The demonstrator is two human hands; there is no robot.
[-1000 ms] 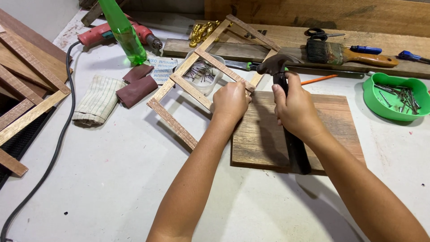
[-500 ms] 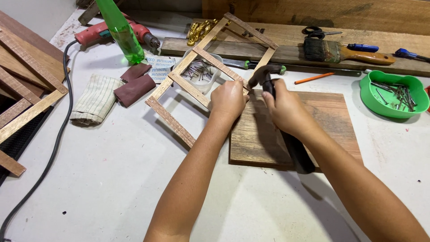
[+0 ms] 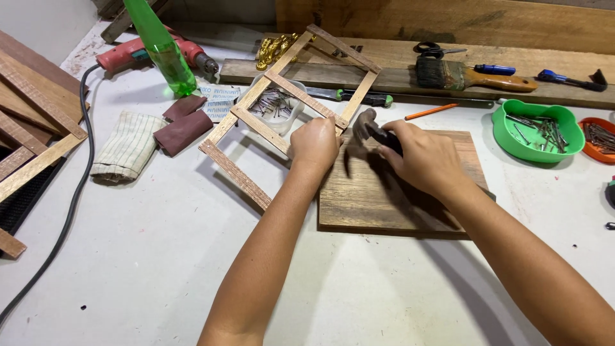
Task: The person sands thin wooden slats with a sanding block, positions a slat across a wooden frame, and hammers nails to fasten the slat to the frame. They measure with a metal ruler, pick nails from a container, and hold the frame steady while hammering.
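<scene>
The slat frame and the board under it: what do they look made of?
Slat frame: thin strips of bare, pale wood, grain visible, apparently unfinished. Board: darker brown wood, streaky grain, matte; could be solid or veneered. Hammer head: seemingly dark metal, blurred.

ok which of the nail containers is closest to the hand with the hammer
The green bowl, just right of the right hand. The clear cup sits beyond the left hand; the orange dish lies farther right.

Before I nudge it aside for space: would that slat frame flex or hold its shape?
The slat frame is thin strips with open gaps, so probably light and a bit racky. It overhangs the board where the left hand pins it, so it may pivot.
</scene>
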